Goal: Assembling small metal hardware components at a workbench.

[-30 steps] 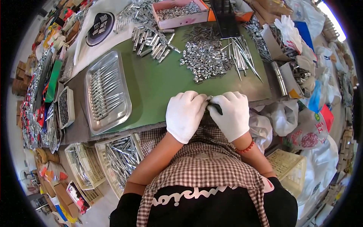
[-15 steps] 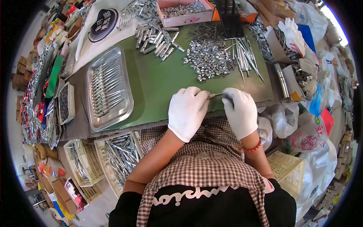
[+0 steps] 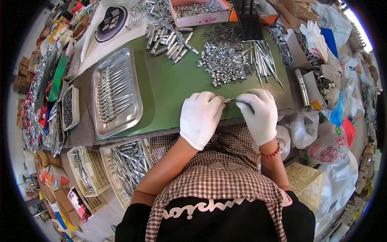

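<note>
In a white knitted glove, my left hand [image 3: 201, 120] pinches one end of a small, slim metal piece [image 3: 229, 100] with a cylindrical body. The far end of that piece lies between the thumb and fingers of my gloved right hand [image 3: 259, 117], which hide its tip. Both hands are close together over the front edge of the green mat [image 3: 169, 84]. Just beyond them sits a heap of small shiny metal caps [image 3: 223, 62]. Several long pointed rods [image 3: 264, 60] lie to the right of the heap. Left of my hands is a steel tray [image 3: 138, 111] with a row of assembled pointed metal pieces [image 3: 117, 90].
Metal tubes [image 3: 169, 42] and dark thin pins [image 3: 221, 34] lie at the back. A pink box [image 3: 201, 19] of small parts stands behind them. On the right are a metal cylinder [image 3: 302, 86] and bags [image 3: 304, 133]; below left, a crate [image 3: 107, 155] of rods.
My right hand has turned slightly and come a little closer to my left, so less of the metal piece shows between them. The left hand keeps its pinch.
</note>
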Demonstrator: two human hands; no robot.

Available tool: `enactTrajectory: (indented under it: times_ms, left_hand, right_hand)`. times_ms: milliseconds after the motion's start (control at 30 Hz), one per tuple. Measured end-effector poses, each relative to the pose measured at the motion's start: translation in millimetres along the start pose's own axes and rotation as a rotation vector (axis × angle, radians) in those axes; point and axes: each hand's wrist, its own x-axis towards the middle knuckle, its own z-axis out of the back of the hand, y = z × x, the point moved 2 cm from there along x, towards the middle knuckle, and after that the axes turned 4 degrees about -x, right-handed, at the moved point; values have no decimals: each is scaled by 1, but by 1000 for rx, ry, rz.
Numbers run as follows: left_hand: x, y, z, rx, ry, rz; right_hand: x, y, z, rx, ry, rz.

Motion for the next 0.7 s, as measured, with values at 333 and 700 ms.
enactTrajectory:
  times_ms: [333,700]
  left_hand:
    - [-2,2,-1,-8,-8,5]
    - [0,0,0,17,-11,-11]
  right_hand:
    - [12,8,-18,-120,3,144]
    - [13,-9,-5,-59,126,37]
